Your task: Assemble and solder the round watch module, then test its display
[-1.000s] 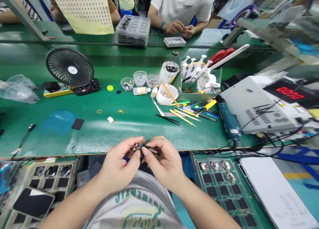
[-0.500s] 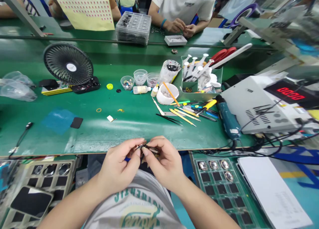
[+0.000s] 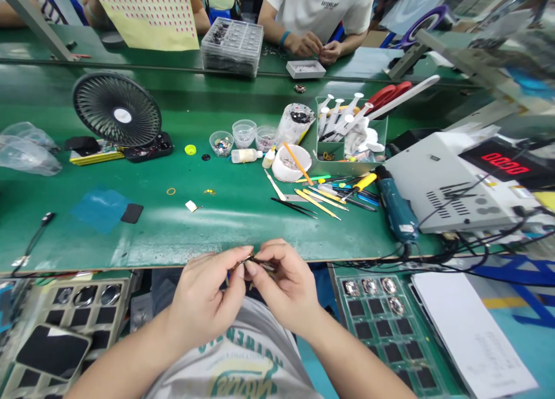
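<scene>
Both my hands meet at the table's front edge, with fingertips pinched on a small coppery and dark metal piece (image 3: 248, 259) that looks like a watch case. My left hand (image 3: 208, 292) grips its left side between thumb and fingers. My right hand (image 3: 284, 283) pinches the right side, with the thumb on the near edge and fingers curled behind. Most of the piece is hidden by the fingers, and its details are too small to make out. Black tweezers (image 3: 293, 208) lie on the table beyond my right hand.
A fan (image 3: 117, 110), small cups (image 3: 244, 134), scattered hand tools (image 3: 318, 204) and an electric screwdriver (image 3: 396, 211) stand or lie on the green table (image 3: 173, 237). Partitioned trays sit below its edge at left (image 3: 97, 318) and right (image 3: 384, 329). A co-worker's hands (image 3: 316, 47) are across the table.
My left hand has rolled slightly over the metal piece, so less of its coppery rim shows. My right hand has hardly moved, and both hands keep their pinch.
</scene>
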Motion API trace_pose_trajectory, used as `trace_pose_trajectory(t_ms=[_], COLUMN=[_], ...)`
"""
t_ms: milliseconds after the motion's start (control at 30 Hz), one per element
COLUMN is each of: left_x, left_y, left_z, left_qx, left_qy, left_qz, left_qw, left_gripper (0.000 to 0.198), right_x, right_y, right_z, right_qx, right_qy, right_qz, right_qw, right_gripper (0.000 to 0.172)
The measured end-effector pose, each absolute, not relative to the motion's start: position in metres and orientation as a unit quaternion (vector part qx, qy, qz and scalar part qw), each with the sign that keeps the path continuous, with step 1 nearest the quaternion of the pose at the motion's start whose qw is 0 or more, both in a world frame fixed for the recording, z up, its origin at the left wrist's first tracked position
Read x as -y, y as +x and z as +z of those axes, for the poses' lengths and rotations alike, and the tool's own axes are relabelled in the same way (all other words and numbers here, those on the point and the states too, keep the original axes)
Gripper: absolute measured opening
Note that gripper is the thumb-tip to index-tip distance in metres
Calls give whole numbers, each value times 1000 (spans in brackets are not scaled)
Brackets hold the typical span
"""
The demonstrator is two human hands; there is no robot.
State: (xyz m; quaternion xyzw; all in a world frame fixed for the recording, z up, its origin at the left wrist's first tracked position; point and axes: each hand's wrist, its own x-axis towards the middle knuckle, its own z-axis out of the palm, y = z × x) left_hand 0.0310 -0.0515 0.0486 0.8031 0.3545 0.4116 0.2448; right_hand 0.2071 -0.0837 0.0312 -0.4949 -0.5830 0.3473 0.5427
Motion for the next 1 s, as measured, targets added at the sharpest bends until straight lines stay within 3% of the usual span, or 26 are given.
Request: trace_pose_trajectory(t_ms=[1000], left_x=[56], left_y=[28], left_z=[45], left_qx=[-339], left_qy=[824], left_qz=[405], left_qw=[207], left_gripper=[50], right_x=[86], right_y=[207], right_z=[30], right_qx=[583], right_qy=[-509], right_qz=[361], right_qw=[521], right_gripper=[6])
